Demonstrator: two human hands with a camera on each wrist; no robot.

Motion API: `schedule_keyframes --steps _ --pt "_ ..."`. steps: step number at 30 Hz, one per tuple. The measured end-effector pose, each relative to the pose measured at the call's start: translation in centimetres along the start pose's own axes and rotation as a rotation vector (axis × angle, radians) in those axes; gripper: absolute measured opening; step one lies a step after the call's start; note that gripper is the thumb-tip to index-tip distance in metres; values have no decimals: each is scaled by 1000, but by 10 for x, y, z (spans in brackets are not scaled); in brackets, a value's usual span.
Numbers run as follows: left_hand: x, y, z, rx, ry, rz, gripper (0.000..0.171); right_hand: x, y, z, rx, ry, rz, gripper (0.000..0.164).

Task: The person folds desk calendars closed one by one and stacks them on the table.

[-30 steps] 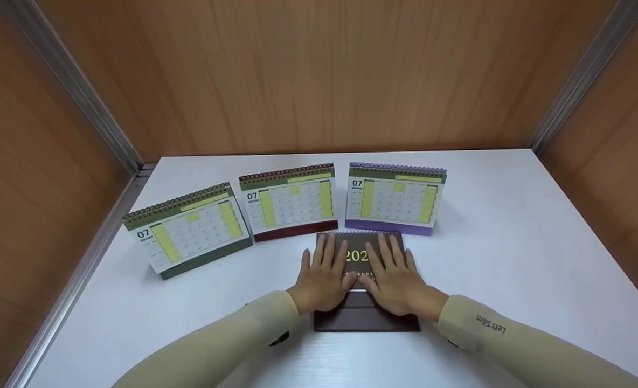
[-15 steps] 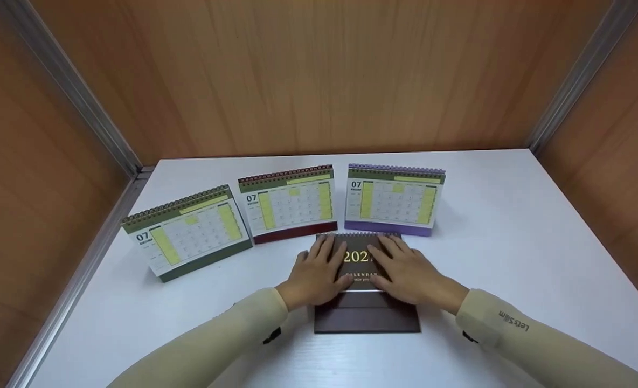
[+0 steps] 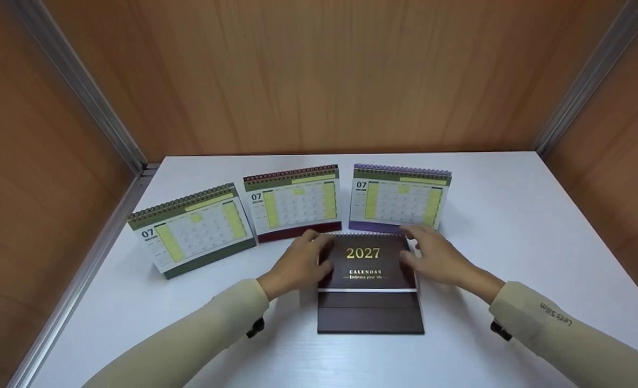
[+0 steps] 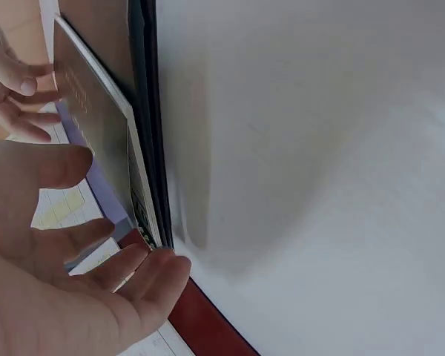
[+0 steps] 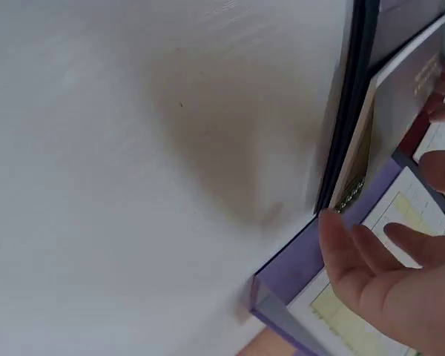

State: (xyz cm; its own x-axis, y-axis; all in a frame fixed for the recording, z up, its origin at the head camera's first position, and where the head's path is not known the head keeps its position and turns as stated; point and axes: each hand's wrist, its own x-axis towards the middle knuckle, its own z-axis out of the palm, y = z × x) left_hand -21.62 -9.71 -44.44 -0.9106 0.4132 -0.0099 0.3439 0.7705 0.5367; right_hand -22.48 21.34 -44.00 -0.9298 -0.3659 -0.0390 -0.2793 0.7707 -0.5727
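A dark brown desk calendar [image 3: 370,312] with "2027" in gold lies folded down on the white table, its spiral edge facing away from me. My left hand [image 3: 296,264] is at its upper left corner, fingers loosely bent and thumb over the cover's left side. At the opposite upper corner, my right hand [image 3: 440,258] has the same loose bend, its thumb beside the cover's right edge. In the left wrist view, fingertips [image 4: 174,271] come right to the spiral corner, thumb apart. The right wrist view has the fingertips [image 5: 330,222] near the other spiral corner.
Three calendars stand as tents behind: a green one [image 3: 206,253] at left, a dark red one [image 3: 297,231] in the middle, a purple one [image 3: 373,225] just behind my right hand. Wooden panels [image 3: 319,81] enclose the white table [image 3: 513,226] at the back and sides.
Both hands, which lay flat on the brown cover, have lifted and slid apart to its left and right sides, fingers now bent. The gold lettering is uncovered. The calendars have stayed put.
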Motion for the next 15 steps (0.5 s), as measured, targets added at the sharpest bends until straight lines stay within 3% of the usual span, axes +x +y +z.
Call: schedule_keyframes --steps 9,15 --pt "-3 -9 -4 -283 -2 -216 49 -9 8 -11 631 -207 441 76" --pt "-5 -8 -8 -404 -84 -357 51 -12 12 -11 898 -247 532 63"
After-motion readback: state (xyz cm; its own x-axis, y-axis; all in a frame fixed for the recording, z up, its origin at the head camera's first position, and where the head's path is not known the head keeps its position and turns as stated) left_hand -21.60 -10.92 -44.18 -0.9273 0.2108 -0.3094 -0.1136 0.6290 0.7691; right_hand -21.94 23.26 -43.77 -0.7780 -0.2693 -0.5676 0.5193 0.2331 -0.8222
